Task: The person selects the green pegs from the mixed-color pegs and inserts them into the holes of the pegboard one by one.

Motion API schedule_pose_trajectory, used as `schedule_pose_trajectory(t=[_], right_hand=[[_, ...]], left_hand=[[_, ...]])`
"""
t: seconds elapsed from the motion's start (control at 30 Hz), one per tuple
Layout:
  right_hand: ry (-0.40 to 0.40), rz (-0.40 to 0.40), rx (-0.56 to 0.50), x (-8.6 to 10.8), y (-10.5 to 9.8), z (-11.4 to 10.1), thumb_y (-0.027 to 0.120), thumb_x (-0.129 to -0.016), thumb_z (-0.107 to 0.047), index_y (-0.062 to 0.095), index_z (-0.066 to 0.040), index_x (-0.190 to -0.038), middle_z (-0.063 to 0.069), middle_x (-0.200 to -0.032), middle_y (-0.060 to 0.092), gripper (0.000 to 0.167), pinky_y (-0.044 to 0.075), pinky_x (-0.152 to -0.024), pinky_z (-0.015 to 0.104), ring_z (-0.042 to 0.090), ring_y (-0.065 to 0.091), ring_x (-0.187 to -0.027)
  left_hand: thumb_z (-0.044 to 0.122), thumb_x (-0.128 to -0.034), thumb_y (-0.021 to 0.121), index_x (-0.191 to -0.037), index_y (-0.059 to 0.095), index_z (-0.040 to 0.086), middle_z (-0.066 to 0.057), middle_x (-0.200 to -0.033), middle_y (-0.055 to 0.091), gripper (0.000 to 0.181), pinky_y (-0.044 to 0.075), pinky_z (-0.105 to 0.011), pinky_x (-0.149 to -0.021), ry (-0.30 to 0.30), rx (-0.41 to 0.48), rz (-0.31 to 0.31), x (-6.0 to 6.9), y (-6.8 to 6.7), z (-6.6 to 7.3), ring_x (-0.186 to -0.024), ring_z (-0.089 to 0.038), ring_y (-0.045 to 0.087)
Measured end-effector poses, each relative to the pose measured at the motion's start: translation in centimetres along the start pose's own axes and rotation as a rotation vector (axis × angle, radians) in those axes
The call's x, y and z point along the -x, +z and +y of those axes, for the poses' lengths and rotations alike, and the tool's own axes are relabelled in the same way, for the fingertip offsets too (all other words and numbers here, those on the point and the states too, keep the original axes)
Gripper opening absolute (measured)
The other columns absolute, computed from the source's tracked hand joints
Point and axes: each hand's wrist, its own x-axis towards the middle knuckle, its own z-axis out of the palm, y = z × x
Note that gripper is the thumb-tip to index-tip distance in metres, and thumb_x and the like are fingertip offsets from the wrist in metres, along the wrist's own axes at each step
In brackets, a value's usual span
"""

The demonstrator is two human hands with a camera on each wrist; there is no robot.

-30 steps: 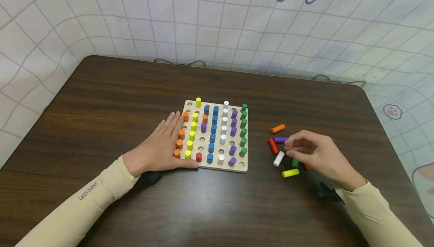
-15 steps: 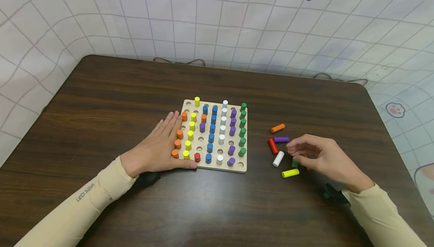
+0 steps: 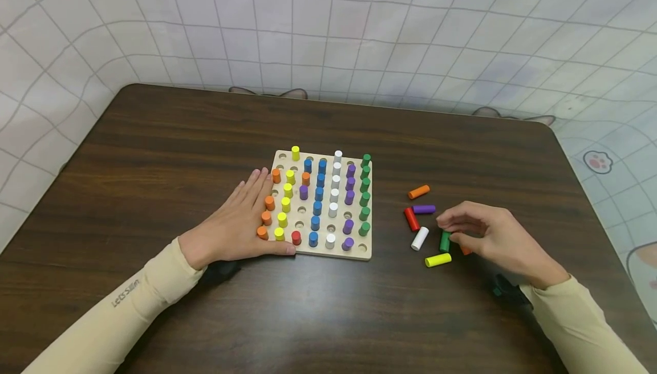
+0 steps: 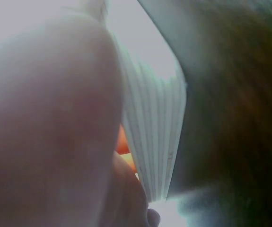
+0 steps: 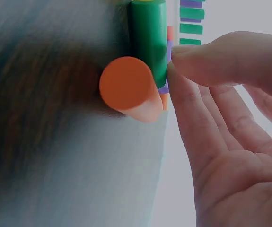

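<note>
A pale wooden pegboard (image 3: 355, 255) stands on the dark table, with columns of coloured pegs and some bare holes. Along its left edge lies my left hand (image 3: 231, 223), fingers straight and thumb at the front edge; the left wrist view has the board's side (image 4: 157, 127) close by. My right hand (image 3: 490, 237) hovers over the loose pegs, its fingers bent. Thumb and index fingertips come close together beside a green peg (image 5: 149, 42) lying on the table, and I see nothing between them. An orange peg (image 5: 126, 82) lies next to it, partly hidden by the hand from above.
More loose pegs lie near the right hand: an orange one (image 3: 418, 192), a purple one (image 3: 424, 209), a red one (image 3: 412, 219), a white one (image 3: 420, 238) and a yellow one (image 3: 438, 260). Behind the table (image 3: 179, 129) hangs a white gridded cloth (image 3: 308, 37).
My right hand has shifted slightly right and lower about the green peg, uncovering more of the purple and green pegs. The left hand stays on the board. The head view has shifted slightly.
</note>
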Motion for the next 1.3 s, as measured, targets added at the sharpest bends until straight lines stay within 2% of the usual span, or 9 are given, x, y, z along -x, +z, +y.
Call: schedule_pose_trajectory(t=[0.27,0.67,1.03,1.3], right_hand=[[-0.024,-0.005,0.05,-0.2,0.09,-0.1,0.081,-0.082,0.008,0.072,-0.018,-0.118,-0.002,-0.113,0.074,0.046,0.058,-0.085,0.011,-0.001,0.071,-0.101],[-0.103,0.029,0.096,-0.3,0.43,0.18,0.084,-0.076,0.01,0.073,-0.018,-0.112,-0.005,-0.108,0.075,0.046,0.058,-0.085,0.011,0.001,0.073,-0.096],[-0.092,0.033,0.128,-0.34,0.49,0.13,0.087,-0.076,0.004,0.074,-0.022,-0.109,-0.009,-0.103,0.075,0.044,0.059,-0.084,0.012,0.002,0.073,-0.091],[-0.075,0.024,0.21,-0.36,0.63,0.2,0.092,-0.075,-0.008,0.074,-0.026,-0.108,-0.015,-0.101,0.074,0.042,0.061,-0.08,0.019,-0.003,0.069,-0.087]], left_hand=[[0.083,-0.0747,0.068,-0.166,-0.005,0.006,-0.012,-0.177,-0.009,0.14,0.008,-0.059,-0.133,0.0,-0.003,0.007,0.09,0.05,-0.14,-0.165,-0.036,-0.004],[0.083,-0.0746,0.068,-0.166,-0.005,0.007,-0.011,-0.177,-0.01,0.14,0.006,-0.06,-0.133,0.001,0.009,0.001,0.01,0.03,-0.12,-0.165,-0.035,-0.005],[0.083,-0.0748,0.068,-0.166,-0.005,0.006,-0.012,-0.177,-0.009,0.14,0.006,-0.06,-0.133,0.003,0.004,0.0,-0.07,-0.01,-0.04,-0.165,-0.036,-0.005],[0.085,-0.074,0.067,-0.166,-0.004,0.005,-0.012,-0.177,-0.009,0.141,0.007,-0.06,-0.133,0.001,-0.002,0.002,-0.19,0.16,-0.15,-0.165,-0.036,-0.005]])
